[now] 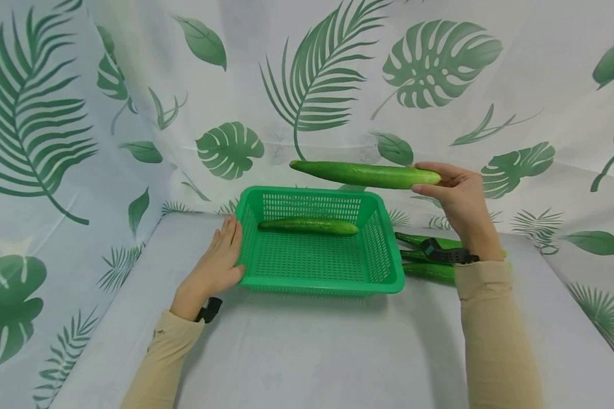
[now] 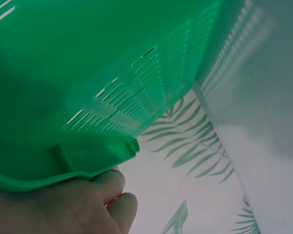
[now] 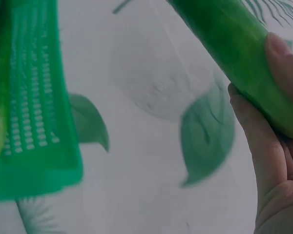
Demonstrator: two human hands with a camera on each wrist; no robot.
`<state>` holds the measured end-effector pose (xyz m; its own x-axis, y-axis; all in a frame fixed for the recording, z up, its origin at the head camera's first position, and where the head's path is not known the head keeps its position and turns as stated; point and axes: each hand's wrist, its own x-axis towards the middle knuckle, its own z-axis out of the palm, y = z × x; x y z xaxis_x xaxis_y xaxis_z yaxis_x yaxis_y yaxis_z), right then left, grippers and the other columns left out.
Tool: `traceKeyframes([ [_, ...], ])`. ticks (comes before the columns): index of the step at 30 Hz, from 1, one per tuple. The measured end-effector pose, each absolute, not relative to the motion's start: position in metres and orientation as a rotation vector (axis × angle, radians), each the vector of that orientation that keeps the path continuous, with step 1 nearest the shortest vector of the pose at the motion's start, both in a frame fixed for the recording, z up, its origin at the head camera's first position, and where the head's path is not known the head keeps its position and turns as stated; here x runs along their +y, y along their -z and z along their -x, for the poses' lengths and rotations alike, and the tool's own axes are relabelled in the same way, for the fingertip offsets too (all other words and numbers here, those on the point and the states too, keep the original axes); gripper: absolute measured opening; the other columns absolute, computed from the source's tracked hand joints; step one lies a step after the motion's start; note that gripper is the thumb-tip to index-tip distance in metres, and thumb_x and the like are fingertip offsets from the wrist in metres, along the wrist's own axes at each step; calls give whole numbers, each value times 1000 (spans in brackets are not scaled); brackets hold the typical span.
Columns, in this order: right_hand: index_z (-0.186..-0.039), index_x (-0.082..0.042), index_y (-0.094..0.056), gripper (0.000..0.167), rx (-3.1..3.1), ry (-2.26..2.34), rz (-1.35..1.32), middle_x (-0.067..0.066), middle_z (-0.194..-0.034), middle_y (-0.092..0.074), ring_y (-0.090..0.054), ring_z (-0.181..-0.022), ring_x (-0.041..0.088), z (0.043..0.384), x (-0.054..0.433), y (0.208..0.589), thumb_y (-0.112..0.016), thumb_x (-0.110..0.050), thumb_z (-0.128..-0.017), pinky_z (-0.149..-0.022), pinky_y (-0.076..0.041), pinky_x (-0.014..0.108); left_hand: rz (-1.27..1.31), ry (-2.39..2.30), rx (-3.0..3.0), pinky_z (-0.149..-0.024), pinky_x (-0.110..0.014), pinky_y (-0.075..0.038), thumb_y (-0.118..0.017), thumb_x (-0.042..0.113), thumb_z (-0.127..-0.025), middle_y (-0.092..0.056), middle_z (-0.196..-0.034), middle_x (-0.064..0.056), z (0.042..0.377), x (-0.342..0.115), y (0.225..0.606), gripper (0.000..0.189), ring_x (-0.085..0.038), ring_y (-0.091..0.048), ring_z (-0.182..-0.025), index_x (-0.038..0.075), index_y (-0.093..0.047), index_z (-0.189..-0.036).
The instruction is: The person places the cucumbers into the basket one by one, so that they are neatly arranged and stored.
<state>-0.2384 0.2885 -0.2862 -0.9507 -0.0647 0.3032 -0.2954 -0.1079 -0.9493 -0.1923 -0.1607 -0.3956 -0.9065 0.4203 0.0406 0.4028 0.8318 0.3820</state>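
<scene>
My right hand (image 1: 457,196) pinches a long green cucumber (image 1: 355,174) by its pale end, between thumb and fingers. The cucumber is held nearly level above the back rim of a green plastic basket (image 1: 317,286), its darker tip pointing left. In the right wrist view the thumb and fingers lie on opposite sides of the cucumber (image 3: 234,58). My left hand (image 1: 217,261) rests against the basket's left side, fingers extended along it and thumb near the front corner. Inside the basket, another cucumber (image 1: 309,226) lies along the back wall.
Several cucumbers (image 1: 430,272) lie on the white table (image 1: 307,352) just right of the basket, partly hidden by my right wrist and its black strap (image 1: 445,253). A white cloth with green leaf prints (image 1: 307,85) hangs behind and at both sides.
</scene>
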Motion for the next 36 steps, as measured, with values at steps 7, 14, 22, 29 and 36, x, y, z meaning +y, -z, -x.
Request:
traceKeyframes([
  [7, -123, 1, -69, 39, -2160, -2108, -378, 3, -107, -71, -65, -95, 17, 256, 244, 308, -75, 3, -84, -82, -56, 24, -657, -599, 2956, -120, -54, -1, -47, 10, -91, 11, -161, -26, 193, -161, 396, 81, -38, 12, -149, -11, -1, -154],
  [14, -124, -2, -70, 43, -2404, -1968, -299, 2, -109, -71, -65, -90, 20, 267, 219, 335, -80, -8, -83, -90, -52, 39, -653, -594, 2961, -120, -54, -2, -47, 10, -92, 11, -161, -27, 193, -161, 395, 80, -36, 14, -149, -11, -1, -154],
  [22, -125, -4, -69, 44, -2638, -1885, -255, 12, -131, -61, -57, -98, 24, 272, 207, 359, -80, -14, -84, -97, -47, 46, -650, -607, 2952, -120, -54, -1, -47, 9, -91, 11, -161, -27, 193, -160, 395, 80, -35, 15, -149, -12, -1, -154],
  [29, -127, 2, -66, 44, -2696, -1921, -168, 20, -123, -63, -63, -87, 19, 273, 197, 369, -77, -5, -85, -81, -53, 36, -661, -607, 2955, -119, -55, -2, -48, 9, -91, 11, -161, -27, 193, -160, 396, 81, -36, 14, -149, -12, -1, -154],
  [36, -126, 3, -67, 43, -2740, -1859, -133, 20, -127, -61, -60, -91, 22, 270, 195, 371, -76, -3, -84, -78, -53, 31, -655, -615, 2952, -119, -55, -2, -48, 9, -90, 11, -161, -27, 192, -160, 395, 81, -37, 14, -149, -12, -1, -154],
])
